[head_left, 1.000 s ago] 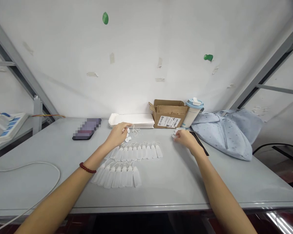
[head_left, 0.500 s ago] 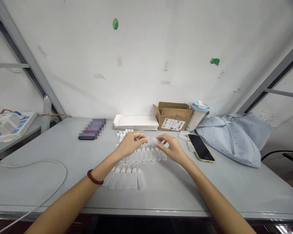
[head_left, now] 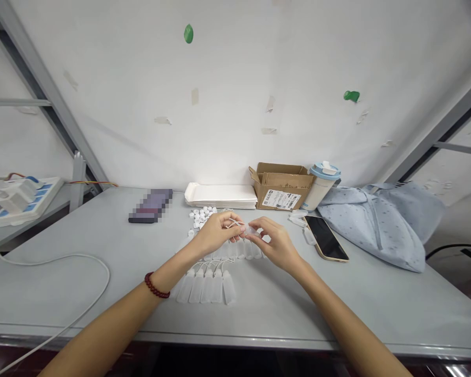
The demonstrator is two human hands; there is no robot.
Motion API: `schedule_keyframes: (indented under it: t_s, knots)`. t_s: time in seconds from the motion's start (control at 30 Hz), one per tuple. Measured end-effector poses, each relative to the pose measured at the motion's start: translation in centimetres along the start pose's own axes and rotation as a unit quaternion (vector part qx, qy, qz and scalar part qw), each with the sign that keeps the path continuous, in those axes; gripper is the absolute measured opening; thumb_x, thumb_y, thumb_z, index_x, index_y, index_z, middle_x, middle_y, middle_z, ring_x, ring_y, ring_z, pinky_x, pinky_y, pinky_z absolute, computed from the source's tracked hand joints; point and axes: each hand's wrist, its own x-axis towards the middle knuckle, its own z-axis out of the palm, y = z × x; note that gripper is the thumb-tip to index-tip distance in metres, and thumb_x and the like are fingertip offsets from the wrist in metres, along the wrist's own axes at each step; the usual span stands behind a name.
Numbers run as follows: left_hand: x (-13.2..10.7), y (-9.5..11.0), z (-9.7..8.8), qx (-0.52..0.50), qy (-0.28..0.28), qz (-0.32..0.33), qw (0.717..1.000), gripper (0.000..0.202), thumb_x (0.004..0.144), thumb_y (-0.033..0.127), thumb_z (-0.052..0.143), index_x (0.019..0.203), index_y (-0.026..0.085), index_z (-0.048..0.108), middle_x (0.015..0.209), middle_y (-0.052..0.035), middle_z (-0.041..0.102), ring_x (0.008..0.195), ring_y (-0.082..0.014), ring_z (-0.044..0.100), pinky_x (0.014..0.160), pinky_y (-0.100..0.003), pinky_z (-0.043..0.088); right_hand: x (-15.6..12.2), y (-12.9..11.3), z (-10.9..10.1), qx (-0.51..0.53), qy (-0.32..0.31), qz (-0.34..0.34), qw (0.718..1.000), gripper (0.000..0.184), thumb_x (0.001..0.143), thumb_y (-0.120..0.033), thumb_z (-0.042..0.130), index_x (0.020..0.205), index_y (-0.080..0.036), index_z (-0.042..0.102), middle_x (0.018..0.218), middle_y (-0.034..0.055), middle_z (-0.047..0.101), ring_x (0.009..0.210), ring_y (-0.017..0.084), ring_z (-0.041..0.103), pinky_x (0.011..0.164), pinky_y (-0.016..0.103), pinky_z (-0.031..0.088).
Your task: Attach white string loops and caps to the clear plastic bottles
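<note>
My left hand (head_left: 216, 233) is closed at the fingertips, and a thin white cord (head_left: 234, 223) loops out between thumb and fingers. Opposite it, my right hand (head_left: 273, 240) pinches a small translucent plastic bottle (head_left: 251, 231), whose end meets the left fingertips. The fingers cover whatever joins cord and bottle. Beneath both hands lies a row of similar bottles (head_left: 241, 250), partly covered. A nearer row of flat translucent bottles (head_left: 206, 287) has white cord loops at the tops. Several small white caps (head_left: 202, 213) are heaped behind my left hand.
At the back stand a stack of white envelopes (head_left: 221, 195), an open cardboard box (head_left: 283, 183) and a blue-lidded cup (head_left: 321, 188). Loose bottles (head_left: 309, 235) lie beside a phone (head_left: 326, 239), with a blue cloth bag (head_left: 377, 225) further right. A white cable (head_left: 102, 267) curves at left.
My hands have come together: the small bottle in the right hand now meets the left fingertips, where there was a gap. The camera view has shifted slightly.
</note>
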Motion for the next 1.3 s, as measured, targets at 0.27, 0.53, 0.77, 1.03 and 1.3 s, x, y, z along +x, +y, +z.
schedule_keyframes:
  t_s: [0.27, 0.53, 0.77, 1.03, 1.3]
  knots:
    - [-0.3, 0.3, 0.2, 0.035, 0.011, 0.012, 0.999, 0.024, 0.079, 0.037, 0.059, 0.091, 0.016, 0.056, 0.071, -0.0023, 0.065, 0.061, -0.0122, 0.057, 0.062, -0.026, 0.047, -0.1, 0.5, 0.3, -0.017, 0.025, -0.038, 0.999, 0.016, 0.088, -0.033, 0.052, 0.093, -0.019, 0.057, 0.083, 0.0064, 0.059, 0.074, 0.016, 0.056, 0.063, 0.03, 0.049]
    - [-0.4, 0.6, 0.1, 0.069, 0.004, 0.014, 0.998, 0.028, 0.08, 0.04, 0.057, 0.093, 0.016, 0.062, 0.073, -0.0026, 0.065, 0.066, -0.0141, 0.059, 0.064, -0.025, 0.047, -0.2, 0.5, 0.5, -0.026, 0.049, -0.07, 0.996, 0.014, 0.087, -0.03, 0.053, 0.095, -0.019, 0.056, 0.081, 0.0058, 0.059, 0.072, 0.016, 0.057, 0.059, 0.029, 0.049]
    - [-0.5, 0.7, 0.0, 0.099, 0.001, 0.053, 0.994, 0.023, 0.082, 0.036, 0.055, 0.089, 0.018, 0.068, 0.084, -0.0027, 0.067, 0.071, -0.0141, 0.059, 0.067, -0.026, 0.046, -0.3, 0.3, 0.5, -0.032, 0.056, -0.067, 0.996, 0.016, 0.086, -0.033, 0.055, 0.094, -0.019, 0.056, 0.08, 0.0054, 0.061, 0.071, 0.016, 0.058, 0.058, 0.029, 0.05]
    - [-0.3, 0.6, 0.0, 0.119, 0.014, 0.047, 0.992, 0.026, 0.083, 0.037, 0.053, 0.076, 0.016, 0.065, 0.07, -0.0015, 0.064, 0.066, -0.014, 0.058, 0.063, -0.025, 0.044, -0.6, 0.3, 1.2, -0.063, 0.072, -0.089, 0.991, 0.015, 0.089, -0.028, 0.05, 0.1, -0.019, 0.054, 0.088, 0.0078, 0.064, 0.076, 0.017, 0.061, 0.064, 0.029, 0.052]
    - [-0.4, 0.2, 0.5, 0.103, 0.028, 0.029, 0.994, 0.029, 0.079, 0.042, 0.058, 0.071, 0.015, 0.061, 0.066, -0.0021, 0.064, 0.064, -0.0149, 0.06, 0.06, -0.025, 0.045, -0.6, 0.0, 1.3, -0.071, 0.041, -0.087, 0.993, 0.014, 0.088, -0.027, 0.05, 0.098, -0.018, 0.055, 0.082, 0.0073, 0.065, 0.073, 0.017, 0.06, 0.064, 0.029, 0.049]
